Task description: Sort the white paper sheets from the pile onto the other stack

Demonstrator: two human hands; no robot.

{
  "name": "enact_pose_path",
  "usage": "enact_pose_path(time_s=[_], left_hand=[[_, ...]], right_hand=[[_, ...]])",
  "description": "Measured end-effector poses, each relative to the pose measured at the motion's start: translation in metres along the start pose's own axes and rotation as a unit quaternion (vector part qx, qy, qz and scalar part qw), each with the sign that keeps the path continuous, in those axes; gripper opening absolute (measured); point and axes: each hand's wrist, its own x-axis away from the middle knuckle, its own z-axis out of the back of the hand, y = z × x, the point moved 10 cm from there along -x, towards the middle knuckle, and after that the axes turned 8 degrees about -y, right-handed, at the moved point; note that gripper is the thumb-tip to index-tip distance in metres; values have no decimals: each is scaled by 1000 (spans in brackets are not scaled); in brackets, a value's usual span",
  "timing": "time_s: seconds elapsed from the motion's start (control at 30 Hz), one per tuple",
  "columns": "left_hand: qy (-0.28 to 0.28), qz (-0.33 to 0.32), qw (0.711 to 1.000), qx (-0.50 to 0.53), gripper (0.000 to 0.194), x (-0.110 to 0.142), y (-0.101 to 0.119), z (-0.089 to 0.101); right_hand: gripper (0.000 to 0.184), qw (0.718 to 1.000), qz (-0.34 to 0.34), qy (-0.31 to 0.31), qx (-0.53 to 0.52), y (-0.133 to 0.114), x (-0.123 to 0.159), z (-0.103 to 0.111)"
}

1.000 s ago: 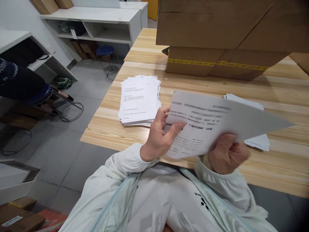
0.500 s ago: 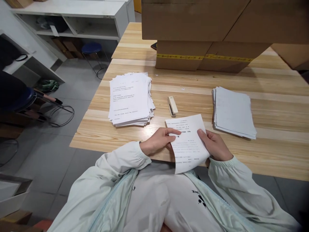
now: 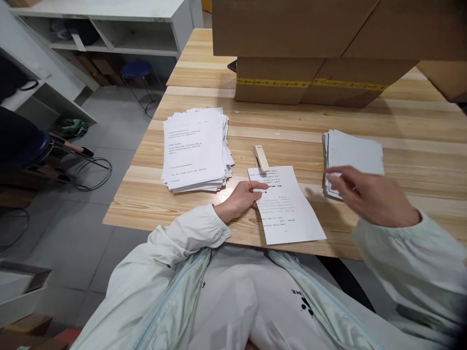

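My left hand (image 3: 241,199) pinches the left edge of a printed sheet of paper (image 3: 280,214), index finger on top and thumb beside it. The sheet lies at the table's front edge, its far edge at the near end of a cream stapler (image 3: 260,158). My right hand (image 3: 372,192) is off the sheet, fingers loosely curled and apart with nothing seen in them. It is in front of the right-hand stack of papers (image 3: 355,150) and covers its near part; whether it touches the stack I cannot tell.
A taller, uneven stack of printed papers (image 3: 193,150) sits on the left of the wooden table (image 3: 134,204). Cardboard boxes (image 3: 273,80) with yellow tape stand at the back. A blue stool (image 3: 136,69) and white shelving (image 3: 138,29) are beyond the table's left side.
My right hand has let go of the sheet and moved right, over to the right-hand stack. The sheet now lies flatter and slightly farther forward, against the stapler's near end.
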Motion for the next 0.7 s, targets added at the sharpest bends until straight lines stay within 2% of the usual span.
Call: enact_pose_path(time_s=[0.07,0.13,0.2,0.3,0.4,0.5,0.6,0.7], left_hand=[[1,0,1000,-2,30,0,0,0],[6,5,1000,-8,31,0,0,0],[11,11,1000,-14,33,0,0,0],[15,22,999,-18,33,-1,-1,1],[11,28,999,-16,33,-4,-2,2],[11,27,999,-14,30,-6,0,3],[16,33,999,-9,29,-6,1,1],[10,40,999,-8,30,3,0,-1]], right_hand=[[33,996,79,52,6,-35,-25,14],[42,988,129,69,-42,-71,-61,3],[44,981,176,61,-50,-109,-97,-28],[44,981,191,18,-38,-144,-136,-87],[44,981,194,-13,-27,-155,-146,-124],[44,984,175,-25,-15,-152,-143,-138],[42,986,167,-11,-22,-151,-143,-133],[43,980,180,42,-69,-148,-142,-104]])
